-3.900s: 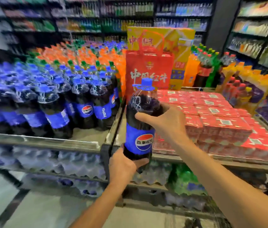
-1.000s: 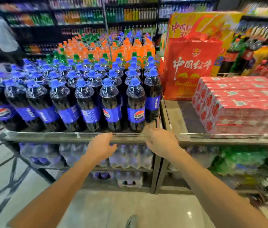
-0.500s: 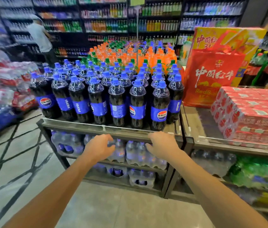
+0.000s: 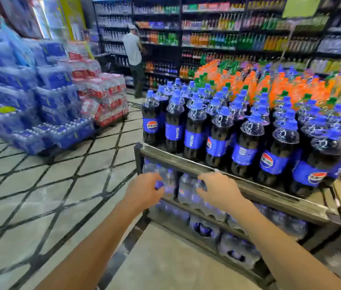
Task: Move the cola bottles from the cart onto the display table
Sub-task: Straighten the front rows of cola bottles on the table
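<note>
Blue caps and blue labels mark the cola bottles (image 4: 244, 141): dark, full and upright, they stand packed in rows right up to the table's (image 4: 270, 193) front edge and its left corner. The left hand (image 4: 144, 191) and right hand (image 4: 220, 191) hover just before that edge, fingers loosely curled, holding nothing. Orange bottles (image 4: 280, 86) stand behind the cola.

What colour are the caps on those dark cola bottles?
Blue: the caps on the cola bottles are bright blue, seen best in the head view.
</note>
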`<state>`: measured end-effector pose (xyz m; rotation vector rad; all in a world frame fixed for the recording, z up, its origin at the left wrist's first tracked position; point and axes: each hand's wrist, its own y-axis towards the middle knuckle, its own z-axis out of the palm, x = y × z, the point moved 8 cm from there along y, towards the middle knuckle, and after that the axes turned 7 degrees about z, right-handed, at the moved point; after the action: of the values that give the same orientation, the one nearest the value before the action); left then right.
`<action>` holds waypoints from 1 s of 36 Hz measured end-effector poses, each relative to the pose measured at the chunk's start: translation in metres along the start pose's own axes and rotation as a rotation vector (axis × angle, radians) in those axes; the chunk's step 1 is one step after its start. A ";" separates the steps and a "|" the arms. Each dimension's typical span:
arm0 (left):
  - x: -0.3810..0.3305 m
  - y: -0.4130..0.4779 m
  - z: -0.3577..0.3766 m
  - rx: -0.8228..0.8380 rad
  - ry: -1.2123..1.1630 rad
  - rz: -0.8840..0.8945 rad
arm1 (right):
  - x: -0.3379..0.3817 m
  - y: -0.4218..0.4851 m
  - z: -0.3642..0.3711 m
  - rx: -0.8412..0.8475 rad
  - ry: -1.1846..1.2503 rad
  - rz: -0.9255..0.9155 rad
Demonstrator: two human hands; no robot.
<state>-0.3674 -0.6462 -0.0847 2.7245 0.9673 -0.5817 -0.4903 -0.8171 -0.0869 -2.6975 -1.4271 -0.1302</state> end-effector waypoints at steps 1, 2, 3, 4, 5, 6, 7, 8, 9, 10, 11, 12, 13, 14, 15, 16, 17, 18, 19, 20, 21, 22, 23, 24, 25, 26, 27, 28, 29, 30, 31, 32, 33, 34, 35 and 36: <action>0.014 -0.003 -0.008 -0.012 -0.005 -0.012 | 0.014 0.006 0.001 0.002 0.000 -0.008; 0.026 -0.006 -0.015 -0.015 0.004 -0.026 | 0.028 0.012 0.002 0.002 0.002 -0.017; 0.038 -0.008 -0.020 -0.007 0.023 -0.037 | 0.042 0.019 0.003 -0.002 -0.005 -0.033; 0.051 -0.009 -0.024 0.003 0.042 -0.057 | 0.055 0.025 0.004 -0.002 -0.019 -0.045; 0.063 -0.010 -0.028 0.004 0.052 -0.075 | 0.067 0.031 0.006 0.000 -0.028 -0.053; 0.076 -0.010 -0.031 0.000 0.056 -0.093 | 0.077 0.037 0.009 0.005 -0.024 -0.057; 0.087 -0.009 -0.033 -0.006 0.052 -0.106 | 0.086 0.043 0.012 0.014 -0.010 -0.061; 0.099 -0.007 -0.033 -0.007 0.041 -0.118 | 0.093 0.049 0.015 0.025 0.009 -0.061; 0.111 -0.005 -0.033 -0.007 0.033 -0.131 | 0.099 0.055 0.019 0.028 0.020 -0.066; 0.121 -0.001 -0.033 -0.003 0.027 -0.142 | 0.105 0.062 0.022 0.026 0.026 -0.075; 0.129 0.002 -0.032 0.004 0.023 -0.148 | 0.109 0.069 0.025 0.025 0.030 -0.082; 0.137 0.007 -0.031 0.007 0.018 -0.150 | 0.113 0.075 0.027 0.028 0.036 -0.087; 0.144 0.012 -0.031 0.008 0.015 -0.151 | 0.115 0.082 0.030 0.037 0.037 -0.086; 0.149 0.018 -0.030 0.009 0.009 -0.152 | 0.118 0.089 0.031 0.044 0.034 -0.090; 0.154 0.024 -0.029 0.010 0.005 -0.153 | 0.119 0.097 0.033 0.048 0.024 -0.094; 0.160 0.031 -0.027 0.016 0.005 -0.156 | 0.119 0.105 0.035 0.048 0.010 -0.097; 0.164 0.039 -0.025 0.025 0.007 -0.164 | 0.119 0.115 0.037 0.044 0.005 -0.099; 0.169 0.048 -0.023 0.033 0.009 -0.170 | 0.118 0.125 0.040 0.044 0.004 -0.096; 0.172 0.058 -0.022 0.041 0.011 -0.171 | 0.117 0.136 0.043 0.045 0.008 -0.090; 0.175 0.069 -0.021 0.047 0.017 -0.171 | 0.115 0.147 0.045 0.044 0.011 -0.084; 0.177 0.081 -0.020 0.052 0.024 -0.170 | 0.114 0.158 0.046 0.036 0.004 -0.085; 0.178 0.093 -0.020 0.059 0.034 -0.169 | 0.113 0.170 0.046 0.029 -0.016 -0.092; 0.179 0.105 -0.020 0.066 0.043 -0.170 | 0.111 0.181 0.046 0.031 -0.030 -0.094; 0.179 0.117 -0.020 0.074 0.049 -0.173 | 0.109 0.192 0.044 0.029 -0.031 -0.093; 0.179 0.130 -0.021 0.082 0.052 -0.179 | 0.107 0.202 0.043 0.027 -0.024 -0.090; 0.180 0.141 -0.022 0.089 0.052 -0.182 | 0.105 0.212 0.043 0.028 -0.007 -0.084; 0.179 0.152 -0.022 0.096 0.053 -0.181 | 0.102 0.222 0.042 0.029 0.018 -0.073; 0.178 0.164 -0.023 0.097 0.054 -0.174 | 0.098 0.232 0.043 0.030 0.044 -0.058; 0.177 0.175 -0.023 0.095 0.053 -0.164 | 0.095 0.242 0.042 0.026 0.071 -0.041; 0.176 0.186 -0.023 0.090 0.049 -0.154 | 0.091 0.251 0.043 0.023 0.090 -0.026; 0.175 0.198 -0.023 0.086 0.041 -0.145 | 0.088 0.260 0.043 0.024 0.099 -0.016; 0.174 0.209 -0.023 0.084 0.029 -0.135 | 0.085 0.268 0.043 0.027 0.108 -0.006; 0.174 0.219 -0.021 0.087 0.015 -0.130 | 0.082 0.274 0.043 0.032 0.119 0.007; 0.174 0.228 -0.019 0.094 -0.001 -0.129 | 0.079 0.280 0.043 0.036 0.132 0.022; 0.175 0.237 -0.018 0.104 -0.013 -0.129 | 0.076 0.286 0.044 0.037 0.151 0.040; 0.174 0.246 -0.016 0.112 -0.022 -0.122 | 0.073 0.292 0.044 0.032 0.177 0.061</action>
<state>-0.0819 -0.7320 -0.1322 2.7638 1.1340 -0.7058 -0.2068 -0.9157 -0.1333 -2.6252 -1.2849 -0.3296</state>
